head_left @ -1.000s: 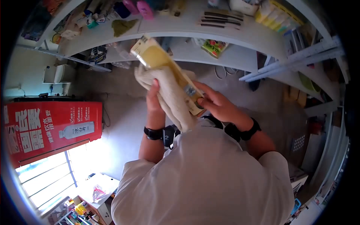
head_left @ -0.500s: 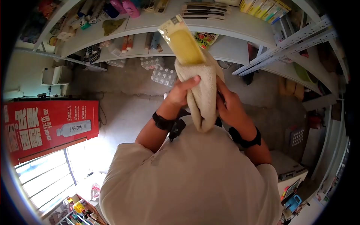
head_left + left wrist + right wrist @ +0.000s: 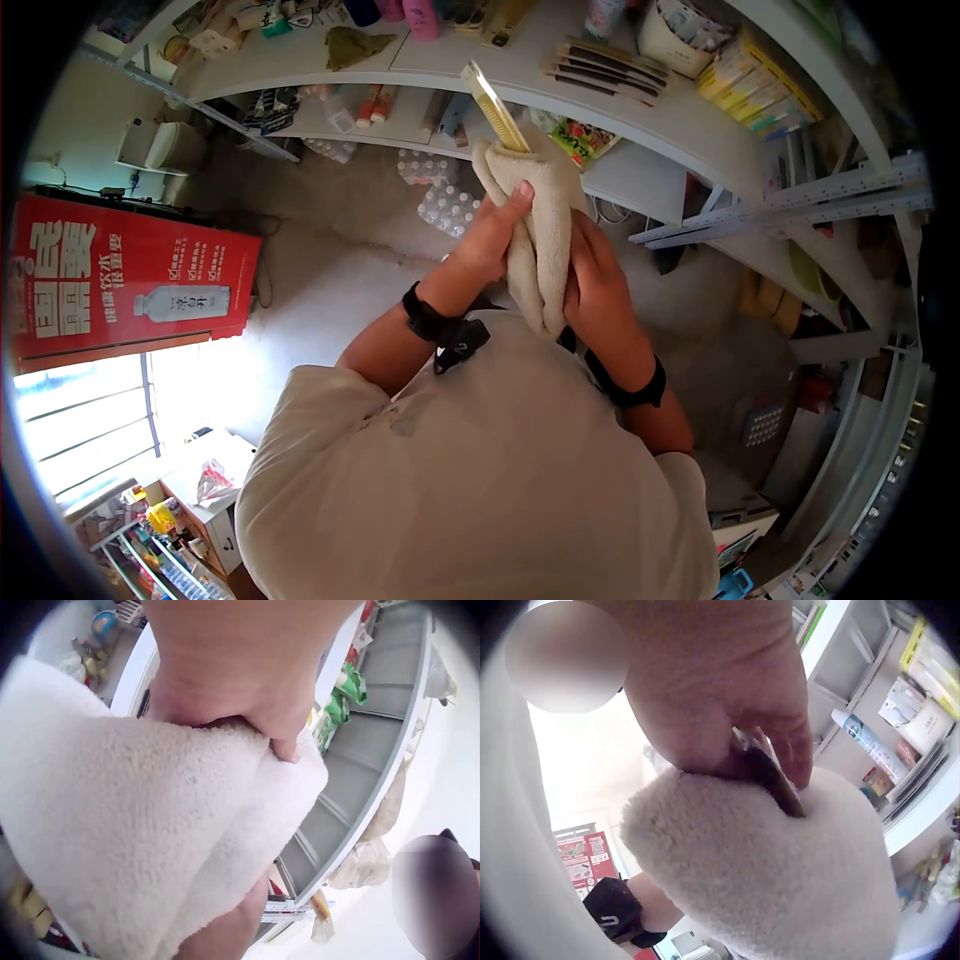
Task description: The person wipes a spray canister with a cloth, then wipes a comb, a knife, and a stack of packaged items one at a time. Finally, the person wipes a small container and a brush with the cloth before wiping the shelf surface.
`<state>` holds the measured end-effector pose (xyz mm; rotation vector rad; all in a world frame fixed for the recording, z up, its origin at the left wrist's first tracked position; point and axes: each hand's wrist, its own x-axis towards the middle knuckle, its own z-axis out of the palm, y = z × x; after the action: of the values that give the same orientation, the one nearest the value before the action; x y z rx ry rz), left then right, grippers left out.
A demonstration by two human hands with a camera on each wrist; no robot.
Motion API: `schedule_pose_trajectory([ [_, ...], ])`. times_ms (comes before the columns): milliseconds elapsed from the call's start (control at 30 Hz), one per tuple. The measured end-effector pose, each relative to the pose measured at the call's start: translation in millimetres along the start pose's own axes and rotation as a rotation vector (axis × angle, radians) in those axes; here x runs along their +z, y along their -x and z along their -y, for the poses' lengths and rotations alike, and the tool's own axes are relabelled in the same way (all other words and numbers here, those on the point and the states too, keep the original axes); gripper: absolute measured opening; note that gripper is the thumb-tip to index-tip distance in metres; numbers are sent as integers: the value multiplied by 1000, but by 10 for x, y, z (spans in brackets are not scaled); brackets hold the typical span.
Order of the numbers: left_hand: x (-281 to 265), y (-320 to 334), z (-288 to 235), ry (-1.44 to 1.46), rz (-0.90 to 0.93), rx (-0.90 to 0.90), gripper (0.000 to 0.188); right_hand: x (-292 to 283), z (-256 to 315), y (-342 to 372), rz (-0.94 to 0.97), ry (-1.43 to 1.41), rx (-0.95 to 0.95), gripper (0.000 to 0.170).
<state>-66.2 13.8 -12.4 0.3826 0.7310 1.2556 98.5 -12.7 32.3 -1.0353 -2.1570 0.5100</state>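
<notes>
A folded, fuzzy cream towel (image 3: 545, 225) is held upright in front of the chest. From its top sticks a flat yellow package (image 3: 497, 112), turned nearly edge-on; the rest of it is hidden in the folds. My left hand (image 3: 492, 232) grips the towel from its left side, thumb over the front; the left wrist view shows the towel's nap (image 3: 150, 802) close below this hand. On the other side is my right hand (image 3: 600, 275). In the right wrist view its fingers close round a thin, dark-edged end (image 3: 776, 780) of the package that comes out of a fold.
A white shelf (image 3: 480, 88) crosses ahead, with dark-handled flat packs (image 3: 610, 72), yellow boxes (image 3: 755, 85) and pink bottles (image 3: 420, 18). Wrapped bottle packs (image 3: 447, 207) stand on the floor below. A red printed panel (image 3: 135, 275) is at left, and metal posts (image 3: 790, 215) at right.
The package went from lying across the towel to standing out of its top, then turned edge-on. Both hands came round the towel's sides, and the view shifted slightly.
</notes>
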Motion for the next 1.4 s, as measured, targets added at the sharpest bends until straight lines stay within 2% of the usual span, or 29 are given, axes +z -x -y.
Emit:
schedule_pose_trajectory([
  [33, -51, -26, -24, 79, 50, -55, 52, 50, 3, -78, 8, 0, -17, 54],
  [133, -221, -162, -154, 78, 30, -86, 55, 228, -4, -278, 52, -24, -40, 54],
  [233, -470, -268, -484, 45, 81, -7, 64, 552, -40, -471, 106, -39, -33, 58],
  [333, -550, -310, -970, 319, 33, 39, 62, 875, -5, -743, 139, 50, -51, 64],
  [367, -587, -348, -1097, 289, -18, 56, 68, 945, 47, -863, 133, 82, -67, 66],
  [467, -797, -460, -1413, 375, 107, 134, 68, 1088, 133, -1145, 154, 190, -72, 68],
  [533, -832, -495, -1571, 326, 100, 108, 68, 1119, 185, -1387, 165, 232, -74, 67],
  [600, -913, -527, -1659, 221, 88, 52, 66, 1187, 207, -1562, 96, 301, -70, 67],
  [633, -909, -539, -1681, 243, 91, -3, 59, 1228, 213, -1633, 63, 334, -67, 66],
  [733, -966, -653, -1778, 100, 80, 71, 54, 1378, 167, -1739, 17, 286, -58, 63],
  [833, -1207, -798, -1913, 173, 163, 98, 52, 1335, 237, -1790, 102, -42, 127, 55],
  [933, -1245, -835, -1928, 181, 161, 93, 51, 1232, 218, -1786, -13, -708, 509, 47],
  [967, -1232, -850, -1936, 177, 160, 92, 50, 1184, 138, -1763, -7, -883, 571, 47],
  [1067, -1177, -910, -1865, 162, 163, -32, 50, 1031, 28, -1763, 107, -1121, 691, 49],
  [1167, -971, -990, -1786, 0, 166, -34, 52, 957, -188, -1699, 95, -484, 476, 51],
  [1267, -815, -1065, -1603, -112, 81, 39, 55, 904, -242, -1824, -24, -56, 186, 61],
  [1400, -703, -1229, -1298, -290, 148, 16, 56, 881, -370, -1806, 125, -49, 382, 75],
])
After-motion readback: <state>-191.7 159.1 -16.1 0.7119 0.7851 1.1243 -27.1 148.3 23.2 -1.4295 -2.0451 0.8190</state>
